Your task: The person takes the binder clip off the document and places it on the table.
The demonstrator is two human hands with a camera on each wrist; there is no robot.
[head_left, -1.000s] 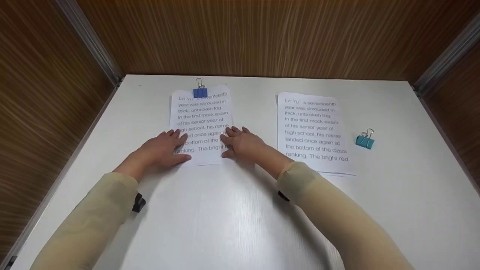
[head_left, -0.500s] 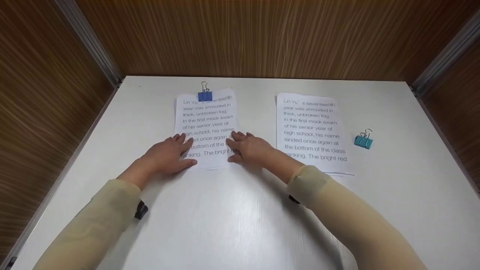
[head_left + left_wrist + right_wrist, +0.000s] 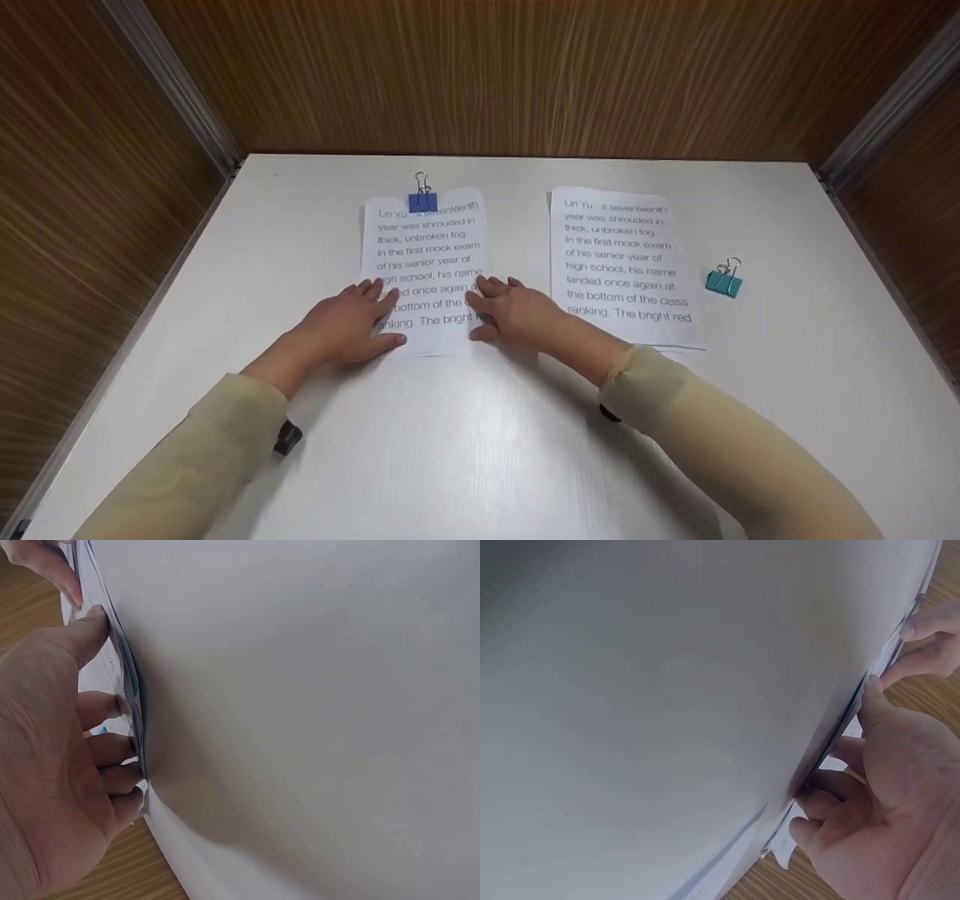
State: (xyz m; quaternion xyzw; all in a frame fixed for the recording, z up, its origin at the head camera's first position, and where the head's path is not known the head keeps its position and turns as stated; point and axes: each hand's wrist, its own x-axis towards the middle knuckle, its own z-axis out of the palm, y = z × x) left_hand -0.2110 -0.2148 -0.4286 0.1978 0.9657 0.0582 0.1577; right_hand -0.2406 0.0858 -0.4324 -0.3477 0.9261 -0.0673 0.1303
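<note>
A stack of printed sheets (image 3: 427,270) lies on the table, left of the middle in the head view. The blue binder clip (image 3: 423,202) sits on its top edge, wire handles pointing away from me. Against the stack's left edge rests my left hand (image 3: 349,322), thumb and fingertips on the paper. From the other side my right hand (image 3: 521,315) touches the right edge in the same way. Both wrist views show the fingers lightly bent along the edges of the sheets (image 3: 97,667), the thumbs stretched out over the top sheet.
To the right lies a second printed stack (image 3: 622,262) with no clip on it. A teal binder clip (image 3: 724,282) lies beyond that stack, its handles up. Wood-grain panels (image 3: 487,75) enclose the white table (image 3: 465,465) at the back and sides.
Both hands and the clipped stack between them have shifted towards me and to the right, closer to the second stack. The second stack and the teal clip have stayed in place.
</note>
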